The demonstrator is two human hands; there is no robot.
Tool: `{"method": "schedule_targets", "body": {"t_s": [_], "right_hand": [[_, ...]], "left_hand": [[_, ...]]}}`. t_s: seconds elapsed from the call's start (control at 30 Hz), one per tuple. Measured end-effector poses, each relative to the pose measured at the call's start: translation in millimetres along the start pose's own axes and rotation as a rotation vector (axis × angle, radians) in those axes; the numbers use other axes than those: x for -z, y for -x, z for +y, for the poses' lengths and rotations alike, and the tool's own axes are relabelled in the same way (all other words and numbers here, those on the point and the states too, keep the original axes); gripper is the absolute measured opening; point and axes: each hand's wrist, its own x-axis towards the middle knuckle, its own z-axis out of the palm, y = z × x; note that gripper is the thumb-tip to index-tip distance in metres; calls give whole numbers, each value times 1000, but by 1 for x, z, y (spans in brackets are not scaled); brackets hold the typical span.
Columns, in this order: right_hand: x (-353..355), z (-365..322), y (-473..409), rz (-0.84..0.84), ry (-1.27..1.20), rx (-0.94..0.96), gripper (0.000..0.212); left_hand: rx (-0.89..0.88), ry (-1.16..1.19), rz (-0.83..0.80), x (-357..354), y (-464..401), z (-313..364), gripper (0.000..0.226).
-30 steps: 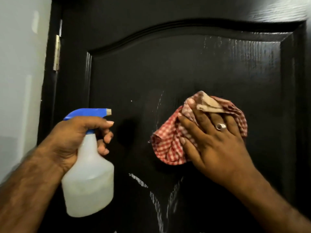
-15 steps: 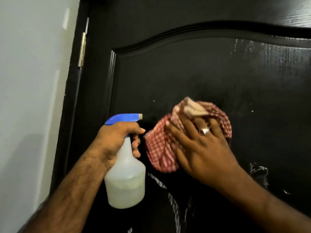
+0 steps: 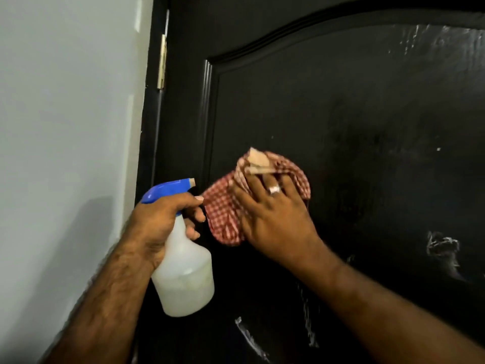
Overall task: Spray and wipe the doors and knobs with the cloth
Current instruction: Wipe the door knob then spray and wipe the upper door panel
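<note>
- The door [image 3: 341,114] is glossy black wood with an arched raised panel, streaked white below the cloth.
- The cloth [image 3: 223,214], red-and-white check and crumpled, lies on the panel near its left moulding.
- The right hand [image 3: 273,222], fingers spread nearly flat, presses the cloth against the door.
- The left hand [image 3: 160,222] grips the bottle [image 3: 183,277], translucent with a blue nozzle, just left of the cloth.
- Left of the door stand a brass hinge [image 3: 162,61] and a pale wall [image 3: 68,127].

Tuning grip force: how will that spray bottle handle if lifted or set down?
Probably light: the spray bottle looks under half full. Liquid sits low, so it likely stands steady. The left hand grips its narrow neck; smooth plastic may slip when wet.
</note>
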Motion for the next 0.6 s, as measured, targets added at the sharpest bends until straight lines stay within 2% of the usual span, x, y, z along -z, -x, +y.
{"method": "schedule_targets", "body": {"t_s": [0.07,0.13,0.23,0.33,0.4,0.5,0.6], "right_hand": [[2,-1,56,-84,-41,46,56],[16,27,83,-29,-66,-8,55],[47,81,46,107,12,-226,62],[50,77,-23,191,5,-391,67],[34,47,-53,196,7,-347,64],[2,-8,-48,180,-5,-154,57],[-27,-60,14,0,-107,72,54]], "left_hand": [[17,0,-10,10,8,-8,7],[34,-7,-30,16,16,-13,6],[60,-32,-33,16,21,-14,5],[82,-50,-16,14,19,-13,6],[79,-58,15,13,16,-13,4],[39,-48,68,19,12,-14,7],[25,40,82,25,12,-13,9]]}}
